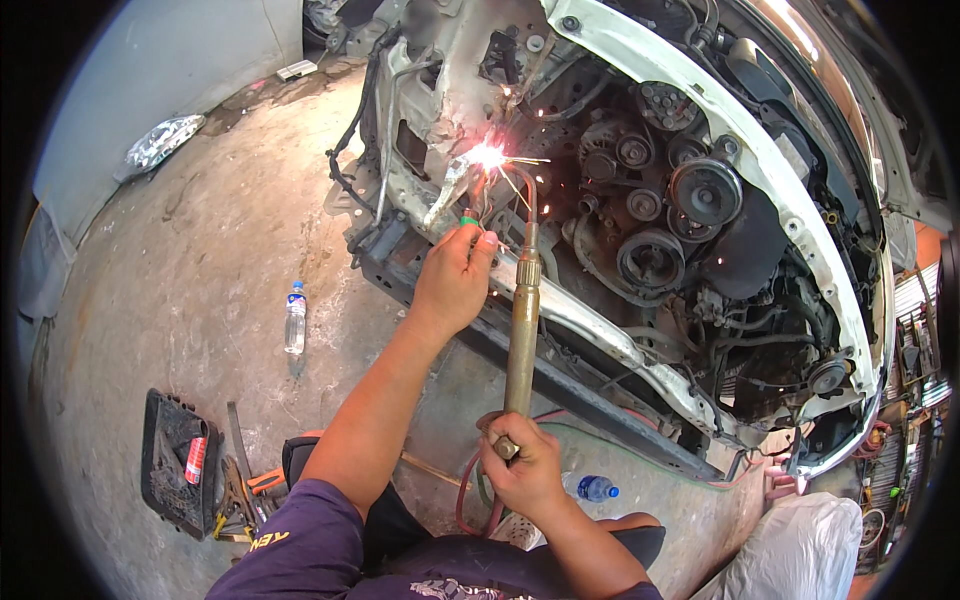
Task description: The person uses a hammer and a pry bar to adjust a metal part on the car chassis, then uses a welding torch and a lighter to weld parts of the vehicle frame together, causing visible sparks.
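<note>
My right hand [525, 465] is wrapped round the lower end of a brass gas torch [523, 335]. The torch stands nearly upright in view, and its bent copper tip reaches up to a bright glow [488, 155] with sparks flying off. My left hand [455, 275] is closed, thumb against fingers, around a slim tool with a green part [469, 219]; its far end is lost near the glow. Both meet at the front corner of a stripped white car body [445, 100], where a jagged flap of metal [452, 185] sticks out.
Engine pulleys [705, 192] fill the bay on the right. Red and green hoses [468, 500] run below the torch. Water bottles [295, 318] are on the concrete floor [230, 230]. At lower left are a black tray [165, 430] with a red can and several hand tools [235, 490].
</note>
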{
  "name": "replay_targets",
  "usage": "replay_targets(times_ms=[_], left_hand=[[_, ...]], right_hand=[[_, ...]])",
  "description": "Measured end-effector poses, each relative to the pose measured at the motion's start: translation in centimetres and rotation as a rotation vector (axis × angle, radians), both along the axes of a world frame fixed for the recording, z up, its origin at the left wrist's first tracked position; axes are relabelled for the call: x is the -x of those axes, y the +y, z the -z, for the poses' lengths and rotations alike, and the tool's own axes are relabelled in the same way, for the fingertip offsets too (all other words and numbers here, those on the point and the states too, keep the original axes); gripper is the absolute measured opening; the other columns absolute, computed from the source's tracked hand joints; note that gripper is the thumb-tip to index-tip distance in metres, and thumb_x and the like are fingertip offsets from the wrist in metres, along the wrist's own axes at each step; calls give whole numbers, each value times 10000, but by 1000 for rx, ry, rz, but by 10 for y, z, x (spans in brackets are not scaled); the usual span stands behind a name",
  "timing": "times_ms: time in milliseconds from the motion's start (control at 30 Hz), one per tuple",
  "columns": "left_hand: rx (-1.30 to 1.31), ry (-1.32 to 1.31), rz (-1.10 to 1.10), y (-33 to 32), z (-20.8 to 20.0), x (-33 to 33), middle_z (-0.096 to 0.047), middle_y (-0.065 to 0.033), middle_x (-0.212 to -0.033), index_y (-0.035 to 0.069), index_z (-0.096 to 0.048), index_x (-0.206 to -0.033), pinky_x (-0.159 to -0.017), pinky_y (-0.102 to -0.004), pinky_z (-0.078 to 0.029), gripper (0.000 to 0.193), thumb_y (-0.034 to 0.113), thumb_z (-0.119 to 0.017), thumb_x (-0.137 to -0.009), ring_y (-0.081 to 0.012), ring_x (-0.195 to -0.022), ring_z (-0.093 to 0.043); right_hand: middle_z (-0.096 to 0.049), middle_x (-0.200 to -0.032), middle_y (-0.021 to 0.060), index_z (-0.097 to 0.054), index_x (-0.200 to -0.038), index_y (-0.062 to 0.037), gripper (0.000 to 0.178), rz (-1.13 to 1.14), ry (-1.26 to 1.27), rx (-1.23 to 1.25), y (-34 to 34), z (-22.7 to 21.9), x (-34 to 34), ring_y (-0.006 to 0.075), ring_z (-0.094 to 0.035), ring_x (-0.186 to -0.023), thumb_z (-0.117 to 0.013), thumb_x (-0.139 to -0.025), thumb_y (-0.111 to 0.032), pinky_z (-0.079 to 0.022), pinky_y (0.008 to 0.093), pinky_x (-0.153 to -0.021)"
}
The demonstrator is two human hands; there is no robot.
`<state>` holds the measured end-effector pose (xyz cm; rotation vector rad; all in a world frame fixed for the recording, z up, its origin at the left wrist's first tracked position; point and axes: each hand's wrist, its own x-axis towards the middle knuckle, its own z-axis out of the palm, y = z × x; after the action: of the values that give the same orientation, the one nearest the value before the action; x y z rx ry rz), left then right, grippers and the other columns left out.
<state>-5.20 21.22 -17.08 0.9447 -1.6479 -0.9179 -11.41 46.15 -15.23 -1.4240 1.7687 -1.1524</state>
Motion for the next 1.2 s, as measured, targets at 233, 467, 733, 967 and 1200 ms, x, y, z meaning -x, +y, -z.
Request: replay_targets(times_ms=[233,467,733,967,1200], left_hand=[[-19,-2,9,-1,1,-1,-600,-186,-802,-18,-608,-1021,-720,-413,-490,325,299,-580,-1090,-299,-736,-593],[-7,6,11,-1,1,-2,-610,-186,-809,-19,-607,-1027,-734,-405,-497,335,308,-573,-1095,-295,-746,-601],[-13,6,5,-2,3,-1,-612,-177,-788,-14,-611,-1020,-726,-402,-500,346,321,-568,-1098,-284,-728,-598],[-78,4,9,1,-4,0,-619,-181,-808,-15,-598,-978,-726,-428,-495,370,330,-549,-1103,-304,-766,-599],[-124,-42,16,1,-9,-2,-656,-249,-911,-27,-596,-972,-795,-488,-510,354,304,-557,-1091,-462,-879,-645]], right_hand=[[-691,-935,133,-650,-1016,-61,183,-5,35,10,-2,-2,1,290,-716,-805,-719,-865,16,-557,354,-722],[-689,-940,136,-651,-1021,-61,181,-20,25,20,-2,-3,2,300,-713,-803,-717,-869,14,-556,356,-722],[-683,-930,131,-646,-1023,-69,192,-24,38,19,-3,-4,3,299,-711,-801,-719,-868,19,-553,359,-719],[-676,-917,119,-649,-1028,-72,212,-26,35,38,-2,0,4,277,-699,-784,-713,-856,33,-550,351,-716],[-665,-897,108,-654,-1026,-72,212,-20,29,51,-2,-1,1,259,-688,-770,-701,-852,39,-543,341,-709]])
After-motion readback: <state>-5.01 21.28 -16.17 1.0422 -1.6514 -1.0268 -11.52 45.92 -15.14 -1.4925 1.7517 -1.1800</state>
